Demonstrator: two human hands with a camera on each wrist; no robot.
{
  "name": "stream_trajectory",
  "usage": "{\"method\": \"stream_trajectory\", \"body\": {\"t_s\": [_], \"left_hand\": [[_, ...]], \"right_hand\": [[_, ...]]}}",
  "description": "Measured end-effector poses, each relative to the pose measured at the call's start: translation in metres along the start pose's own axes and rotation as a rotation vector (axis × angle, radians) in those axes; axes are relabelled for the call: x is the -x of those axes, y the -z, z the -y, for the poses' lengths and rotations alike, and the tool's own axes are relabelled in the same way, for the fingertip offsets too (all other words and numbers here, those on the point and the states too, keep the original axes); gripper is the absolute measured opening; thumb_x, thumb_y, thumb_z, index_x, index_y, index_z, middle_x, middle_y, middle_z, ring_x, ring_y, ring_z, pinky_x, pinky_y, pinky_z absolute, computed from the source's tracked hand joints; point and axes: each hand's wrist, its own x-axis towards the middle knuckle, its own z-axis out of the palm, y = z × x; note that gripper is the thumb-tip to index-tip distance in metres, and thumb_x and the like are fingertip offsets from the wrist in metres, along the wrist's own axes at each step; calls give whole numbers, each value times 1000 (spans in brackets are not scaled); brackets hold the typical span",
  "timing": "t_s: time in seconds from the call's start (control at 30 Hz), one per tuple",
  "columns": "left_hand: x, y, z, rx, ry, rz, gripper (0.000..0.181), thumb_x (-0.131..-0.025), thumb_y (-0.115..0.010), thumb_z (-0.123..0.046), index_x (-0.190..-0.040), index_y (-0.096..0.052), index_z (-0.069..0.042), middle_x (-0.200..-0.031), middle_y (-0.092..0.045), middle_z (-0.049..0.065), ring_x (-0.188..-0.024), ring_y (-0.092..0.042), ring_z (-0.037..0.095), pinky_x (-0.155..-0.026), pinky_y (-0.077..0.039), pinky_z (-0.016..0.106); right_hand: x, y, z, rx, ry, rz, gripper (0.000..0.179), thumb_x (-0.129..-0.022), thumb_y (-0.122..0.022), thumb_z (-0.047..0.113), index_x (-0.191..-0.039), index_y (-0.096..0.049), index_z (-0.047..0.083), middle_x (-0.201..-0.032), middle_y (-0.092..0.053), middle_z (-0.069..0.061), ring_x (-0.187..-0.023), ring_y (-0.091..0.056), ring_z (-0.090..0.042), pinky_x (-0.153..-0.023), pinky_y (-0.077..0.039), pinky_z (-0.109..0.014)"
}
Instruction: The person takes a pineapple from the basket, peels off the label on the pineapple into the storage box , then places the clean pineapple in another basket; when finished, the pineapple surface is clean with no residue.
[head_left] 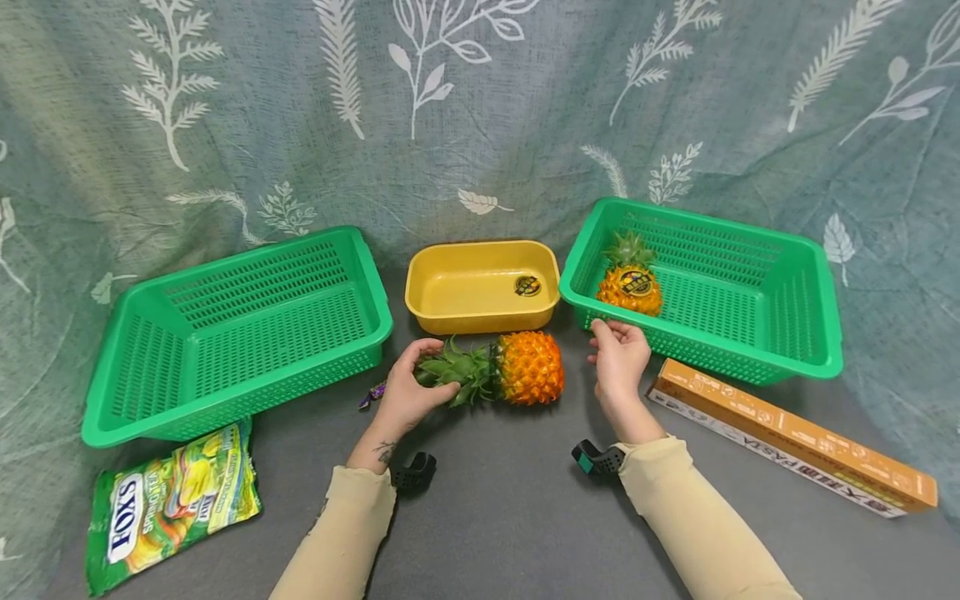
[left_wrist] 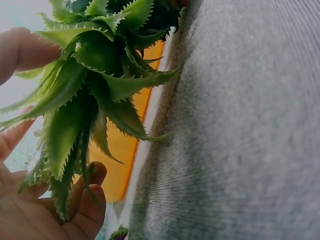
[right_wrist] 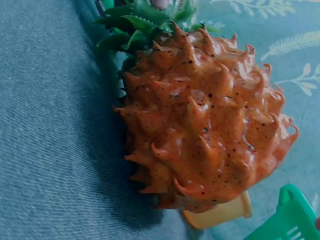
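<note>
A pineapple [head_left: 529,368] with orange, spiky skin lies on its side on the grey surface, its leafy crown to the left. My left hand [head_left: 412,385] holds that crown [left_wrist: 75,95], thumb on the near side and fingers on the far side. The right wrist view shows the pineapple's body [right_wrist: 205,120] close up. My right hand [head_left: 621,358] is apart from it, by the front wall of the right green basket [head_left: 720,343], fingers loosely bent and nothing seen in them. A smaller pineapple [head_left: 632,287] with a round dark label stands inside that basket.
Behind the lying pineapple is a yellow tub [head_left: 480,321] with a round dark label inside. Another green basket [head_left: 247,375] stands left, a green FOX'S candy bag [head_left: 176,504] before it. A purple-wrapped sweet [head_left: 372,395] lies near my left hand. An orange pasta box [head_left: 791,433] lies right.
</note>
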Motion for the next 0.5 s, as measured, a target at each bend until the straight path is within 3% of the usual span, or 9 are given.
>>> {"method": "stream_trajectory", "body": {"t_s": [0.23, 0.5], "left_hand": [[0, 0, -3, -57, 3, 23, 57, -73, -75, 0, -124, -50, -1, -126, -47, 21, -119, -41, 36, -100, -31, 53], [3, 3, -10, -185, -22, 26, 59, -71, -78, -9, -124, -51, -9, -129, -42, 15, -119, -42, 32, -98, -35, 52]], "right_hand": [[-6, -1, 3, -69, -7, -80, 11, -91, -58, 15, -94, -49, 9, -78, -54, -2, -58, -53, -7, -43, -43, -17], [-7, 0, 3, -58, -24, -96, 15, -92, -58, 20, -94, -52, 6, -78, -55, -7, -57, -54, -7, -46, -46, -18]]}}
